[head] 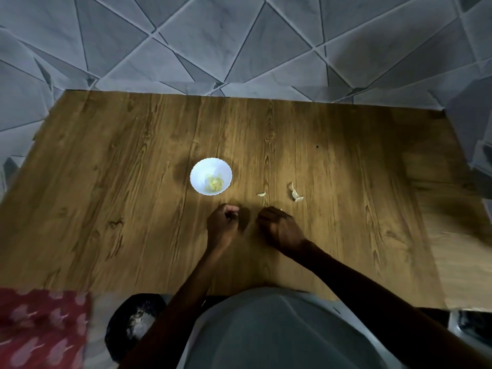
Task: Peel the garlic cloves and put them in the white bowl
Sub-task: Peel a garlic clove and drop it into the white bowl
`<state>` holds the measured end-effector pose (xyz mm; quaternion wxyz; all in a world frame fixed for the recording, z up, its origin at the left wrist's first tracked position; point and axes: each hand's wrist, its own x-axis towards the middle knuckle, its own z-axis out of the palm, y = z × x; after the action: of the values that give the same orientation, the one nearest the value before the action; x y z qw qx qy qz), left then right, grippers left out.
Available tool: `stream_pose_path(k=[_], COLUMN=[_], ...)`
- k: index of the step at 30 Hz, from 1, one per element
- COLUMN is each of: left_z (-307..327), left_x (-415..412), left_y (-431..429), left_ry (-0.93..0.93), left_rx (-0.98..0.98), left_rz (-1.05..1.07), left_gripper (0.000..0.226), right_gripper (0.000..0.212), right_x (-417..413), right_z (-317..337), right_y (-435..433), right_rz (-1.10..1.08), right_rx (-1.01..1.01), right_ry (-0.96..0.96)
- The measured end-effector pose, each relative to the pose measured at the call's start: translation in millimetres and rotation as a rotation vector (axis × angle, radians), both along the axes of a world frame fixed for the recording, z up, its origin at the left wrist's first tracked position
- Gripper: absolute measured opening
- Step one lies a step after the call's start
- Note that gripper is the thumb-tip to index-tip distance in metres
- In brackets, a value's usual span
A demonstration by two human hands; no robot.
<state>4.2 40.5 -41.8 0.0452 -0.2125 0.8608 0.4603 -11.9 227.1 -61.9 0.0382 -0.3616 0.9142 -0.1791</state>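
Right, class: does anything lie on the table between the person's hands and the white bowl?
Nothing visible does. Only bare wooden table lies between the left hand, the right hand and the white bowl; the garlic pieces lie off to the bowl's right.

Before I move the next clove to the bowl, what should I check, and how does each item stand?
1. Bowl upright on the table: ok.
2. Peeled garlic lies in the bowl: ok.
3. Left hand holds a clove: cannot tell, curled fingers hide it.
4. Right hand is free: cannot tell, fingers curled.
5. Pieces right of the bowl are cloves, not skins: cannot tell, too small.
6. Table between hands and bowl is free of things: ok.
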Motion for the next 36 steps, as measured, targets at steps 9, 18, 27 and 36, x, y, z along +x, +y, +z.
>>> stream_pose_path(k=[9,18,27,36], left_z=[0,-4,-5,0], left_x=[11,11,12,10], left_y=[17,27,32,40], left_ry=[-0.006,-0.058,-0.083,-0.132], left_rx=[0.177,0.288,0.356,0.643], left_rz=[-0.037,0.003,-0.01,0.102], left_gripper=[0.016,0.019,0.015,0.017], right_gripper=[0.053,0.051,0.032,0.029], right_x=[-15,42,29,9], right_z=[22,19,11,1], right_y=[14,43,64,55], right_rz=[-0.231,-0.115,0.134,0.196], right_rx=[0.153,0.141,0.064,0.057], right_ry=[-0.025,-0.043,0.147,0.329])
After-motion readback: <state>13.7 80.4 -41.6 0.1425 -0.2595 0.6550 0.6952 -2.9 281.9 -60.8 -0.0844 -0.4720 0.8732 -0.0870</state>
